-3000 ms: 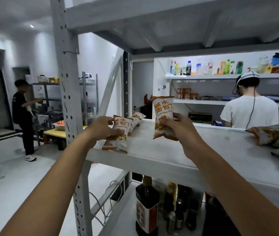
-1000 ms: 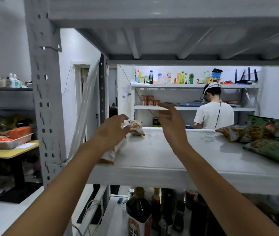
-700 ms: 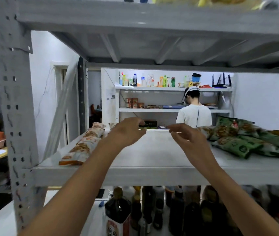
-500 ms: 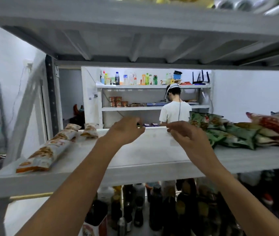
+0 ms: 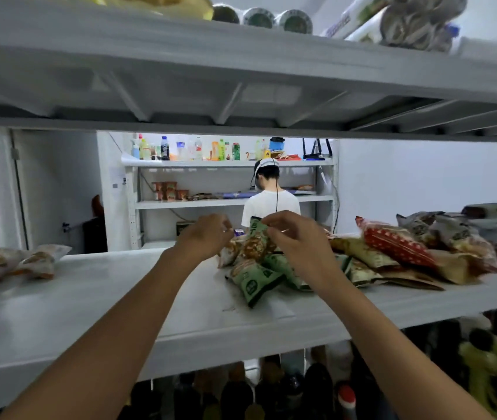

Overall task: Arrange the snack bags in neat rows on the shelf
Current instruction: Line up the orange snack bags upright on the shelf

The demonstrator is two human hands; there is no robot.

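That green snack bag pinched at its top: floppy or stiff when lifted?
Probably floppy: the green snack bag looks creased under the right hand pinching its top. Likely light, held by fingertips alone. Smooth film may slip.

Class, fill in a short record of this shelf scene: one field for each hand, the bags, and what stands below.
Right hand: pinches the top of an upright green bag
Left hand: curled beside that bag; hold unclear
Shelf, left end: orange bags lying flat
Shelf, right side: mixed bags in a loose pile
Below: dark bottles
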